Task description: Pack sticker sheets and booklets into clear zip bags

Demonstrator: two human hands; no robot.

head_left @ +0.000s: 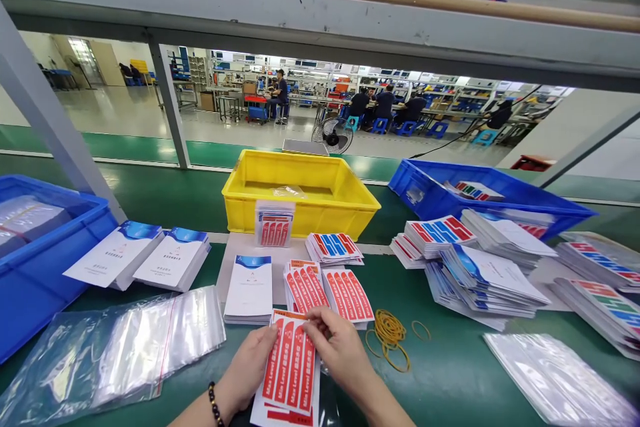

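A small bundle of red-and-white sticker sheets (289, 367), printed with level markings, is held between my two hands near the bench's front edge. My left hand (251, 361) pinches its left side, thumb on top. At the upper right corner, my right hand (341, 345) has its thumb and fingertips closed on the sheets. Just beyond lie two stacks of red sticker sheets (349, 295) and a stack of white booklets (249, 289) with blue tops. Behind them, a filled clear bag (274, 224) leans against the yellow bin (305, 209).
Rubber bands (389, 328) lie right of my hands. Clear plastic bags (165, 340) are on the left, more bags (555, 373) at right. Blue bins (50, 267) flank the bench. Booklet stacks (493, 277) crowd the right. An overhead shelf (320, 10) spans the top.
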